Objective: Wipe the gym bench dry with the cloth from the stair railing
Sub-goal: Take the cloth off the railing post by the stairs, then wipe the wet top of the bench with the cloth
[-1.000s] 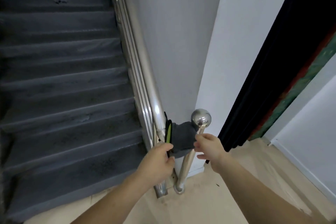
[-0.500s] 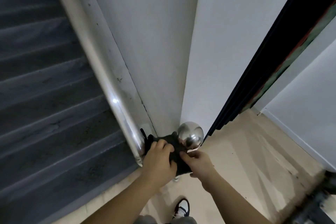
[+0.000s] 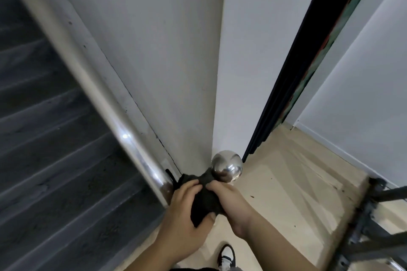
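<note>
A dark grey cloth (image 3: 203,201) hangs bunched at the lower end of the steel stair railing (image 3: 94,94), just below the shiny ball cap (image 3: 226,169) of the end post. My left hand (image 3: 187,209) grips the cloth from the left, fingers curled over its top and thumb under its lower edge. My right hand (image 3: 231,199) pinches the cloth from the right, right under the ball. Part of the cloth still lies against the rail end. No gym bench shows in full.
Dark carpeted stairs (image 3: 55,171) climb on the left. A white wall corner (image 3: 218,72) stands straight ahead, with a black curtain edge (image 3: 293,86) to its right. Beige floor (image 3: 286,182) spreads right. Dark metal frame bars (image 3: 374,222) sit at the lower right. My shoe (image 3: 225,256) is below.
I have stepped closer and the view has tilted down. Both hands went from touching the cloth's lower edge to closing around it, gathering it into a bunch by the ball cap.
</note>
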Demonstrator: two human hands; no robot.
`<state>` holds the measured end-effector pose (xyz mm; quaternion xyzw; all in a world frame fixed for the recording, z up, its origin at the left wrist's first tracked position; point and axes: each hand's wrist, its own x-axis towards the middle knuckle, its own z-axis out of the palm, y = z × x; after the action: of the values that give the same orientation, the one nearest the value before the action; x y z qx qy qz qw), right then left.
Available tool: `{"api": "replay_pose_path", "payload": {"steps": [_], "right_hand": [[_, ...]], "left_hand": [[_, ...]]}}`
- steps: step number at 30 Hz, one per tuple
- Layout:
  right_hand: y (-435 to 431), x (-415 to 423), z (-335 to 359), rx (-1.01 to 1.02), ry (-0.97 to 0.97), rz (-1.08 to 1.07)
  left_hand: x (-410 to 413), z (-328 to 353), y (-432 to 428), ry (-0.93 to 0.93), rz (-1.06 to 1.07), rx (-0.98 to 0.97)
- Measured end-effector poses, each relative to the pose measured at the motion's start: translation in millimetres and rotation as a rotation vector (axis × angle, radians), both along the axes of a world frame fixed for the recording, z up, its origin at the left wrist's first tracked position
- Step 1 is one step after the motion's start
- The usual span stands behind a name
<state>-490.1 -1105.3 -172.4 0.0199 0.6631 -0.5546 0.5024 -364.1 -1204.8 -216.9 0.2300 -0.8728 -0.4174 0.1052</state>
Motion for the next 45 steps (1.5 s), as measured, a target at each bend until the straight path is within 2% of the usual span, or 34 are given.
{"api": "replay_pose_path", "payload": {"steps": [6, 8, 11, 14, 17, 21, 24, 27, 29, 35, 38, 41, 43, 45], "right_hand": [[-24.0, 44.0, 73.0, -0.311, -0.064, -0.135], [-20.6, 57.3, 90.7, -0.422, -0.052, -0.156], [12.8, 77.1, 101.6, -0.451, 0.063, -0.233], [73.5, 104.0, 98.3, -0.387, 0.173, -0.384], [152.8, 133.2, 85.5, -0.32, 0.204, -0.636], [287.6, 191.2, 60.4, -0.096, 0.274, -0.927], [398.7, 255.6, 48.4, -0.035, 0.186, -1.066], [503.4, 339.4, 45.6, -0.207, 0.057, -1.186], [565.3, 400.4, 41.1, -0.284, 0.063, -1.347], [697.0, 542.4, 41.7, -0.275, 0.058, -1.8], [751.4, 575.9, 35.6, -0.086, 0.035, -1.931], [799.9, 586.3, 30.4, 0.293, 0.078, -2.01], [832.7, 583.6, 36.3, 0.474, 0.195, -2.033], [868.3, 575.3, 45.4, 0.5, 0.354, -1.964]], "left_hand": [[28.7, 62.7, -15.2, 0.281, 0.059, -0.122], [32.6, 86.3, -20.0, 0.338, 0.053, -0.033], [37.8, 120.7, -2.8, 0.331, -0.017, 0.246], [44.5, 139.1, 45.1, 0.209, -0.094, 0.483], [51.7, 143.7, 107.4, 0.04, -0.168, 0.723], [70.6, 146.1, 220.1, -0.27, -0.275, 1.009], [99.5, 147.2, 324.6, -0.47, -0.385, 1.122], [145.2, 142.4, 440.3, -0.653, -0.535, 1.142], [182.4, 136.5, 514.7, -0.757, -0.646, 1.114], [276.0, 128.0, 687.9, -1.031, -0.896, 1.034], [297.6, 128.4, 754.9, -1.109, -0.959, 1.024], [303.0, 122.1, 818.4, -1.163, -0.983, 0.996], [300.7, 117.0, 862.9, -1.173, -0.99, 0.964], [297.0, 112.6, 911.6, -1.168, -1.014, 0.944]]}}
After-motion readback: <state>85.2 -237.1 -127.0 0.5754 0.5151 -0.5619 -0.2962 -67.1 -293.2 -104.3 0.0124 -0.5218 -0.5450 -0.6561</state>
